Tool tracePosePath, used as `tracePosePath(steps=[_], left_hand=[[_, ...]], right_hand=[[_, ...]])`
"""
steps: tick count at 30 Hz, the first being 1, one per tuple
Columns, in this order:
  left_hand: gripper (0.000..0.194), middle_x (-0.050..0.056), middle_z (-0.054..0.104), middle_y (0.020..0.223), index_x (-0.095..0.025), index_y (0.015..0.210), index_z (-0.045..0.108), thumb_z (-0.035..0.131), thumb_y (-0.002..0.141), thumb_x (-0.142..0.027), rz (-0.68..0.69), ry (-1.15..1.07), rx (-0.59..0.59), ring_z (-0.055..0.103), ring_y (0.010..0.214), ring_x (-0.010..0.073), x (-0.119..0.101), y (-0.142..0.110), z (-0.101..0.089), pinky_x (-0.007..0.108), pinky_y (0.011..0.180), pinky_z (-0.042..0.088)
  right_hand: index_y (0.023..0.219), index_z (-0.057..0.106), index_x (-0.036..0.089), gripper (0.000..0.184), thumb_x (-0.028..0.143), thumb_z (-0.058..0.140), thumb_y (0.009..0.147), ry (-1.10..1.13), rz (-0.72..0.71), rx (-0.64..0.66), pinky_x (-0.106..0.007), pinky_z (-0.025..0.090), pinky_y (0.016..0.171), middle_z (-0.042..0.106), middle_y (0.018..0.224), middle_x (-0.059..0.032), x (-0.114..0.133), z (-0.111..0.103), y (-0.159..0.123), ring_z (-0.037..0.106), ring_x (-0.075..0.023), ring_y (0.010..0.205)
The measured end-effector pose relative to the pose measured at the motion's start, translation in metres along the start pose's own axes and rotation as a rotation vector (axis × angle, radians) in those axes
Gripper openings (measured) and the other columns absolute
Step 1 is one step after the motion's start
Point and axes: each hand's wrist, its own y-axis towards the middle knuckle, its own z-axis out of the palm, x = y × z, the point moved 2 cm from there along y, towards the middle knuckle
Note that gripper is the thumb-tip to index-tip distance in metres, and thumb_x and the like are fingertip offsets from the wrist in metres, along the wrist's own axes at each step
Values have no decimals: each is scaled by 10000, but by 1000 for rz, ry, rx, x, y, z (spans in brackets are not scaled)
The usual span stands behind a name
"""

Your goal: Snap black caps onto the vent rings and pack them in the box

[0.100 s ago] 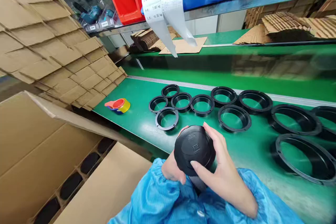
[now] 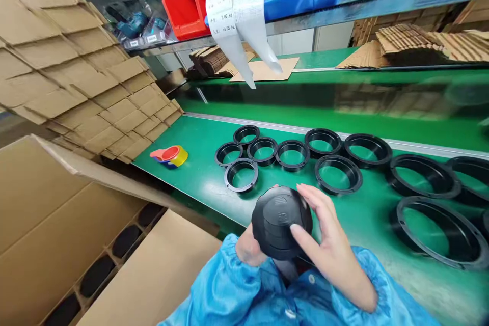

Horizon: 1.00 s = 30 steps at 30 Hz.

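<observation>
A round black cap (image 2: 280,224) with raised marks on its face is held up in front of my chest. My left hand (image 2: 250,247) grips it from behind and the left, its fingers mostly hidden by the cap. At the cap's right side is my right hand (image 2: 328,239), with the thumb on the face and the fingers along the upper right edge. Beyond my hands, several black rings lie on the green bench, the nearest being a black ring (image 2: 241,175) to the left and another ring (image 2: 338,174) to the right.
An open cardboard box (image 2: 145,265) with black round parts in its dividers stands at lower left. Stacked cardboard (image 2: 76,56) rises above it. A red and yellow tape roll (image 2: 173,155) sits on the green bench (image 2: 198,137). Printed labels (image 2: 225,15) hang from the shelf.
My right thumb has slid a little to the right across the cap, and its fingers have loosened slightly. The cap has tipped and its face is seen more slanted.
</observation>
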Motion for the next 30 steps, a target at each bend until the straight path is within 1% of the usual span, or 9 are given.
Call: tracePosePath(steps=[1,3,5,7,9,12,16,24,30], left_hand=[[1041,64,419,1540,-315,1513,362,827,639,-634,10,-33,22,290,1454,390,3,0,0,532,1212,233],[861,60,418,1546,-278,1499,406,695,779,-650,20,-135,68,224,1486,368,11,-3,-2,516,1230,189],[693,48,422,1546,-244,1447,497,553,885,-645,8,-240,90,157,1511,331,19,-5,-5,488,1248,131],[622,35,450,1527,-238,1385,573,505,915,-640,-7,-301,92,142,1517,305,25,-6,-6,465,1255,96],[594,34,463,1518,-256,1363,592,531,908,-633,-34,-325,67,164,1512,309,27,-5,-4,484,1250,93],[634,59,477,1505,-291,1384,566,655,841,-607,-103,-322,1,245,1481,360,26,-2,1,560,1228,117],[691,97,534,1444,-269,1395,552,741,787,-539,-147,-309,-84,355,1422,388,26,-1,6,582,1217,125],[603,88,605,1367,-234,1335,603,712,823,-532,-133,-373,-112,409,1396,333,19,4,6,534,1217,179],[569,103,626,1331,-207,1305,614,724,827,-496,-120,-339,-144,431,1381,337,3,2,3,535,1210,192]], right_hand=[[1412,456,384,437,378,550,985,-12,-13,-11,-515,343,1146,362,1477,-33,-5,-4,-1,322,-267,1394],[1308,571,395,299,378,485,1022,-60,-55,-27,-545,340,1129,355,1475,-22,-13,-8,-2,302,-282,1396],[1263,621,409,286,376,452,1036,-158,-119,-30,-581,323,1121,334,1493,-8,-19,-9,-2,272,-302,1398],[1288,619,401,312,376,425,1044,-252,-166,-28,-606,304,1119,321,1512,-11,-24,-9,-2,248,-318,1401],[1288,627,356,328,385,402,1051,-292,-172,1,-610,297,1121,333,1514,-31,-29,-8,-2,228,-327,1405],[1188,668,291,362,412,350,1062,-254,-147,77,-596,294,1130,374,1490,-50,-33,-7,-1,221,-323,1408],[1134,670,273,425,460,293,1069,-194,-116,111,-590,269,1146,389,1482,-51,-35,-8,-1,208,-316,1415],[1268,610,322,387,459,304,1073,-16,-58,39,-506,340,1130,425,1441,-47,-34,-8,-5,328,-256,1359],[1340,570,376,374,438,315,1074,-23,-45,81,-502,352,1131,424,1448,-24,-39,0,-5,335,-250,1358]])
